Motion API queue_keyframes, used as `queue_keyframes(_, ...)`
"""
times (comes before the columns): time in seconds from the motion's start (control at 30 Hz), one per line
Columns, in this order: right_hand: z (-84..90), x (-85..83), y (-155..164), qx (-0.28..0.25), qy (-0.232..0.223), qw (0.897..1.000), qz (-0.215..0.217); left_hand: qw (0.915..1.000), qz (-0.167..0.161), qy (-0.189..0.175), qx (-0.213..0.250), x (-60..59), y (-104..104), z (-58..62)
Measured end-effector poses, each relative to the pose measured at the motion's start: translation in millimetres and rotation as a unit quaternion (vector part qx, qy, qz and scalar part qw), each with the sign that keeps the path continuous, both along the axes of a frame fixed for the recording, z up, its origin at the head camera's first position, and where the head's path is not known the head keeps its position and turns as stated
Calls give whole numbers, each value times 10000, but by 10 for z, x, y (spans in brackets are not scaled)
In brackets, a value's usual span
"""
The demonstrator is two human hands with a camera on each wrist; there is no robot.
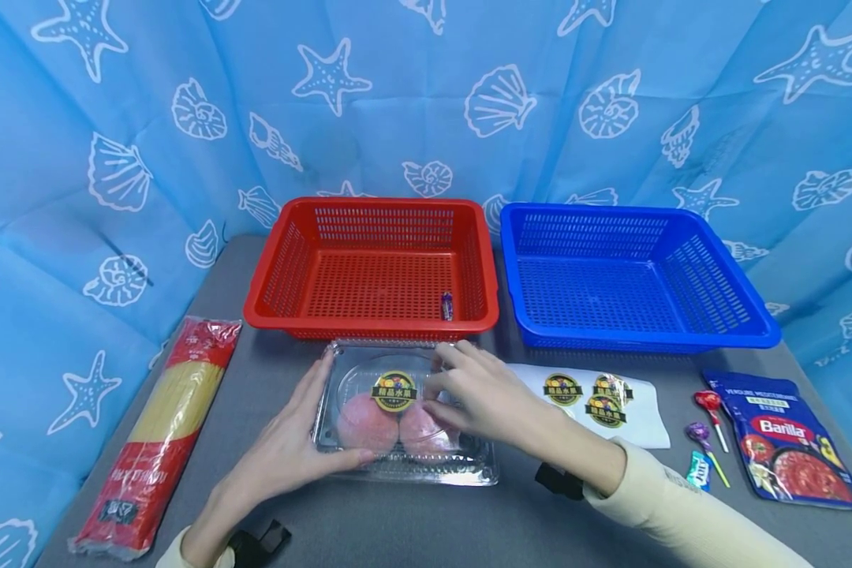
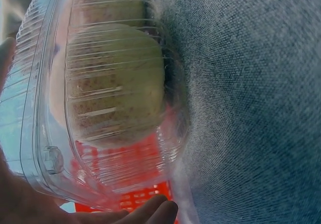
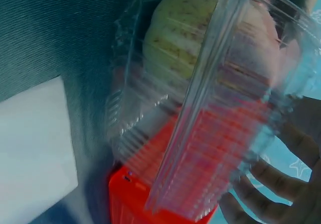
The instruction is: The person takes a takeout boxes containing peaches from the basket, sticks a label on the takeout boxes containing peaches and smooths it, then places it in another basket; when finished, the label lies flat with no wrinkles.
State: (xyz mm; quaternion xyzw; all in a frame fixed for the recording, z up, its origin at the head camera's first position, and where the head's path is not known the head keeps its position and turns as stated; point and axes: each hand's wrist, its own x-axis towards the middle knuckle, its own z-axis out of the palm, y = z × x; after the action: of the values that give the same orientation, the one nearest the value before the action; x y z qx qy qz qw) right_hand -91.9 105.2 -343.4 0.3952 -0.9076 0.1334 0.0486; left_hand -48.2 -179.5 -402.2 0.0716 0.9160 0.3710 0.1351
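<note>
A clear plastic fruit box (image 1: 426, 465) with a ribbed rim lies in front of me, its lid down. Two round pinkish fruits (image 1: 368, 426) show through the lid; from the side in the left wrist view, a fruit (image 2: 118, 83) looks yellowish and speckled. A black-and-gold round sticker (image 1: 394, 391) is on the lid. My left hand (image 1: 284, 442) rests against the box's left side, fingers stretched along it and thumb at the front edge. My right hand (image 1: 476, 394) is over the lid's right part, its spread fingers (image 3: 281, 181) close to the lid; contact is unclear.
A red basket (image 1: 372, 323) holding a small wrapped item stands behind the box, with a blue basket (image 1: 646, 341) beside it. Sticker backing paper (image 1: 642, 422), lollipops (image 1: 708, 401), and a Barilla pouch (image 1: 788, 442) lie right. A spaghetti pack (image 1: 177, 402) lies left.
</note>
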Motion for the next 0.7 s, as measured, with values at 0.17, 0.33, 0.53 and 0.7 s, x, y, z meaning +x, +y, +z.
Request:
queue_keyframes(0.17, 35, 23, 163, -200, 365, 9991, 39, 9999, 1, 111, 15, 12, 13, -8)
queue_keyframes(0.33, 126, -3, 414, -205, 422, 9982, -366, 9997, 25, 202, 127, 25, 17, -13)
queue_keyframes(0.53, 234, -74, 917, 60, 247, 9912, -1300, 9987, 19, 260, 427, 32, 27, -43)
queue_keyframes(0.7, 293, -165, 1523, 42, 217, 9811, -1923, 9973, -26, 306, 668, 23, 9, -66)
